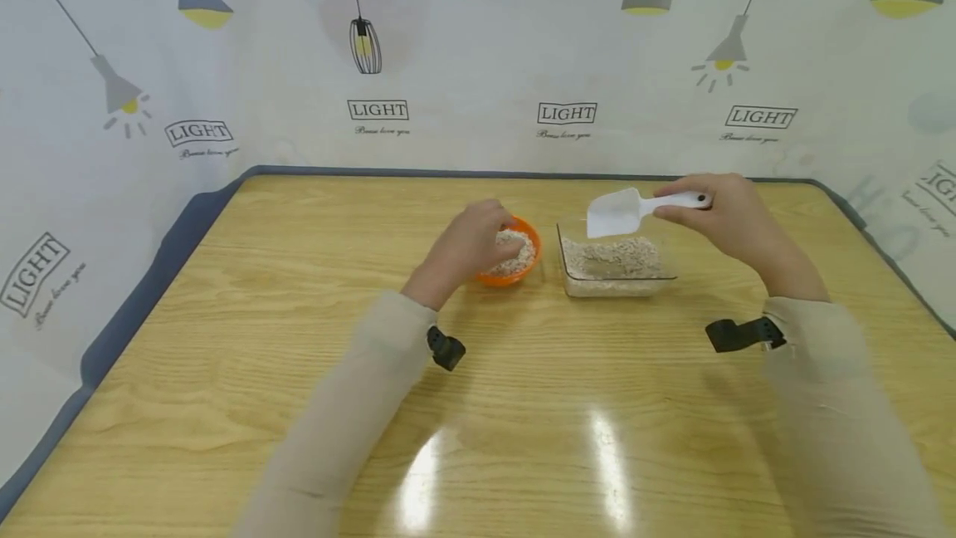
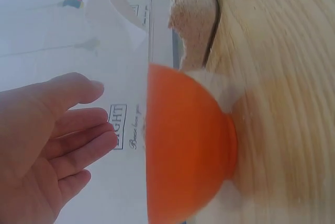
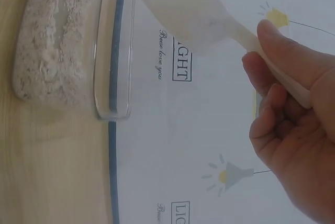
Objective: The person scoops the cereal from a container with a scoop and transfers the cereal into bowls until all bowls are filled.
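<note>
My right hand (image 1: 728, 214) pinches the handle of a white plastic scoop (image 1: 614, 212) between thumb and fingers. The scoop hovers above a clear rectangular container (image 1: 621, 289) of oat flakes (image 1: 631, 252); in the right wrist view the scoop's blade (image 3: 180, 7) is seen past the container's rim. My left hand (image 1: 470, 239) hangs over the near-left side of an orange bowl (image 1: 514, 279) that also holds flakes. From the left wrist view, the fingers (image 2: 84, 153) are loosely bent, hold nothing and stay apart from the bowl's rim.
Both vessels stand side by side, a small gap between them, on a wooden table (image 1: 538, 388). A pale wall covering (image 1: 463, 139) printed with lamps rises behind and at both sides. Black straps (image 1: 446, 349) circle both wrists.
</note>
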### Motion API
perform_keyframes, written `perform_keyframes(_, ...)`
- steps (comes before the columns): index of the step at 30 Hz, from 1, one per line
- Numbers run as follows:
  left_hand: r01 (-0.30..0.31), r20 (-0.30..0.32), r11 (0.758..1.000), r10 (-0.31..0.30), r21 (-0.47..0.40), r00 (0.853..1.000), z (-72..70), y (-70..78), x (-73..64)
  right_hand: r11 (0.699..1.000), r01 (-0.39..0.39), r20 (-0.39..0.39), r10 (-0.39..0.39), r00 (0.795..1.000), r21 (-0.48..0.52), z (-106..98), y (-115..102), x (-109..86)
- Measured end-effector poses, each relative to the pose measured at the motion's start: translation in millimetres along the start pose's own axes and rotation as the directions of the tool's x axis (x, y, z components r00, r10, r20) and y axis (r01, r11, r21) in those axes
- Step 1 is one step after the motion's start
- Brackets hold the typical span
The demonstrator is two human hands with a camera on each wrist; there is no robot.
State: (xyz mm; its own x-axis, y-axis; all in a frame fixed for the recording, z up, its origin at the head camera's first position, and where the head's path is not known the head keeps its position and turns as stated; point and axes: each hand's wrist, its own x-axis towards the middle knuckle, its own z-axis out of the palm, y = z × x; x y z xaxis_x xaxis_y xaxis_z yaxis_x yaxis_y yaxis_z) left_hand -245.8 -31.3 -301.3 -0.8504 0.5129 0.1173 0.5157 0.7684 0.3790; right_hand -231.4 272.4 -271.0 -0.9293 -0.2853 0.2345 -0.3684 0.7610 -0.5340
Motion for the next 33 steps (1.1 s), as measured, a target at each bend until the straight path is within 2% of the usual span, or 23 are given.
perform_keyframes(10,-0.091,0.055,0.995,0.093,-0.040,0.994,11.9,20.2,15.6,0.997,-0.074,0.097,0.078,0.992,-0.037,-10.3,21.4,-4.5)
perform_keyframes(18,-0.120,0.100,0.991,0.125,-0.059,0.987,26.6,32.4,22.1,0.995,-0.086,0.165,0.092,0.982,-0.045,-18.0,29.0,-5.8)
perform_keyframes(25,-0.089,0.136,0.992,0.100,-0.087,0.986,32.5,39.1,24.9,0.990,-0.058,0.206,0.083,0.975,-0.125,-27.2,27.1,-0.2)
perform_keyframes(33,-0.073,0.142,0.996,0.079,-0.046,0.987,36.8,42.2,25.0,0.983,0.009,0.261,0.039,0.965,-0.182,-33.0,14.9,7.0)
